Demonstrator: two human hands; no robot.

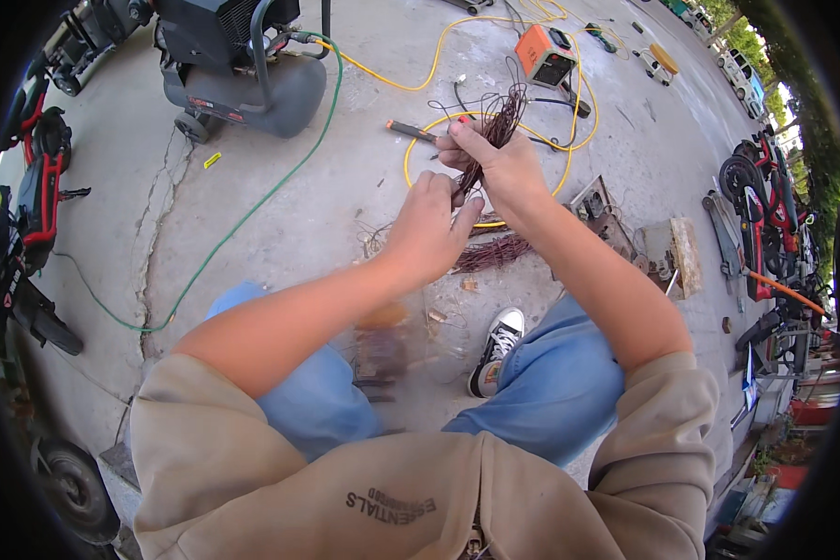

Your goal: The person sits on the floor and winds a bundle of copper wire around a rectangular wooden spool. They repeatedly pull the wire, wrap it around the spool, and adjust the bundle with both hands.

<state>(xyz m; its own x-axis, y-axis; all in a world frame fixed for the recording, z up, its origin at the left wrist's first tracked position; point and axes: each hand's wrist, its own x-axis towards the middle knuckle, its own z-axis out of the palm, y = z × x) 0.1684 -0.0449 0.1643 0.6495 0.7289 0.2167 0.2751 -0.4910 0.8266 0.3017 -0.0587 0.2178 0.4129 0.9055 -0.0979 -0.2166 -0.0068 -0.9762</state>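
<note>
A bundle of thin, dark reddish-brown wire (505,118) stands tilted in front of me, with loose loops sticking out at its top. My right hand (495,159) is wrapped round the middle of the bundle, thumb across it. Lower down, my left hand (436,217) has its fingers curled at the bundle's bottom end; its fingertips are partly hidden. A second bundle of similar wire (495,254) lies on the concrete below my hands. Beside my right hand, a dark rod-shaped tool with an orange end (411,131) rests on the ground.
A black air compressor (252,93) stands at the far left, its green hose (252,219) crossing the ground. An orange machine (545,56) sits ahead among yellow hose loops (574,154). Metal parts (616,219) and a worn box (670,254) lie right. Scooters (42,196) line both sides.
</note>
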